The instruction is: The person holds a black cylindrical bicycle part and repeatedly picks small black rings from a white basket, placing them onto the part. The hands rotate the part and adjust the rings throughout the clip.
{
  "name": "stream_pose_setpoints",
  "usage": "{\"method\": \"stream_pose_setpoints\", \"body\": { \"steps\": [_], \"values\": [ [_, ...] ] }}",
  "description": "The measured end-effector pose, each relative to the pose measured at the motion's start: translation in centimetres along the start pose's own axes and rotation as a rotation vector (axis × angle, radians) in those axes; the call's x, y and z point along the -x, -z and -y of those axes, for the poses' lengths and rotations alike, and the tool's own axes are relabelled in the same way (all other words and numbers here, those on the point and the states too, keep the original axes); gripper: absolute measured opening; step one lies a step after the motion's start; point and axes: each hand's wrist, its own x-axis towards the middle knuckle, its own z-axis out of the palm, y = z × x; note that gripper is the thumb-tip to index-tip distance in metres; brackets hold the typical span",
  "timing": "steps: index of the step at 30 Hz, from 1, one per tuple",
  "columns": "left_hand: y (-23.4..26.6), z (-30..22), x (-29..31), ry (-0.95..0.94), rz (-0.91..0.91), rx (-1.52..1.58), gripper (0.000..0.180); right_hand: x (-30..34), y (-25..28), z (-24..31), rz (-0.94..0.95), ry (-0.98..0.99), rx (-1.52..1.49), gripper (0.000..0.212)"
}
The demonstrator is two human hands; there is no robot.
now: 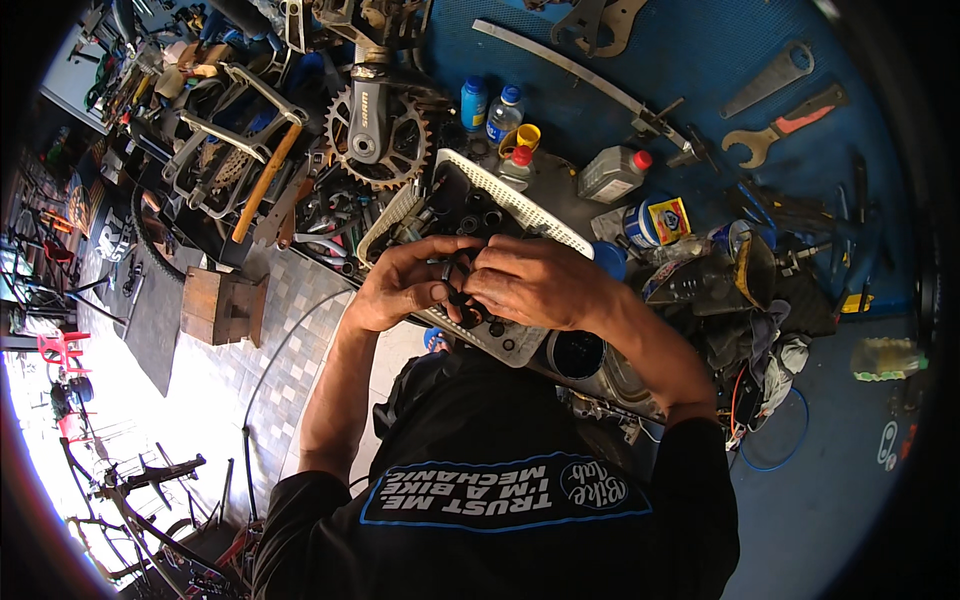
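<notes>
Close together in front of my chest, my left hand (408,284) and my right hand (535,282) both grip a small black ring-like part (459,272). Thumb and fingers of the left hand curl around one side of it. The bent fingers of the right hand press on the other side and hide much of it. Just beneath is a white plastic basket (545,222) with perforated walls. Black cylindrical parts (482,217) lie in it, and small dark rings (497,329) sit at its near end.
A crankset with a toothed chainring (378,140) stands beyond the basket. Several bottles, including a grey one with a red cap (613,174), are at the back. Wrenches hang on the blue wall (690,60). A dark-filled container (577,354) sits by my right forearm; a wooden box (222,307) stands left.
</notes>
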Motion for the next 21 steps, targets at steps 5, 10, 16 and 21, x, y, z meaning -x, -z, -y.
{"method": "stream_pose_setpoints", "body": {
  "steps": [5,10,16,21],
  "values": [
    [0.14,0.05,-0.04,-0.002,0.007,0.012,0.078,-0.17,0.45,-0.04,0.023,0.0,-0.004,0.025],
    [0.42,0.14,-0.03,0.021,0.021,0.007,0.078,-0.53,1.02,0.03,0.062,0.005,0.013,0.018],
    [0.25,0.02,-0.16,0.013,0.034,0.034,0.073,-0.41,0.99,-0.03,0.063,0.002,0.011,0.015],
    [0.01,-0.26,-0.23,-0.001,0.029,0.028,0.074,-0.26,1.03,-0.03,0.062,-0.004,0.019,0.02]
  ]
}}
